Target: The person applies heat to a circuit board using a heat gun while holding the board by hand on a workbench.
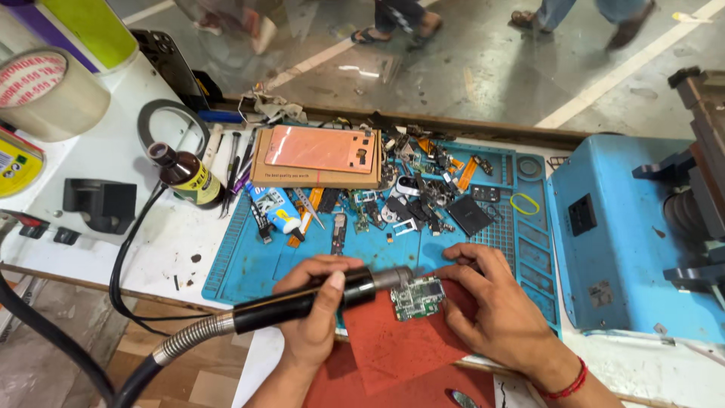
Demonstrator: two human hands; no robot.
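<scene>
L hand (313, 321) fingers clamped on hot-air wand (302, 301), nozzle at circuit board (417, 296). R hand (491, 302) fingers spread, pressing board onto red pad (393, 344). Blue mat (249, 264) behind.

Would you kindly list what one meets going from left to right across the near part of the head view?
Ribbed hose → left hand gripping the black hot-air handpiece → green circuit board on the red mat → right hand → blue machine.
</scene>
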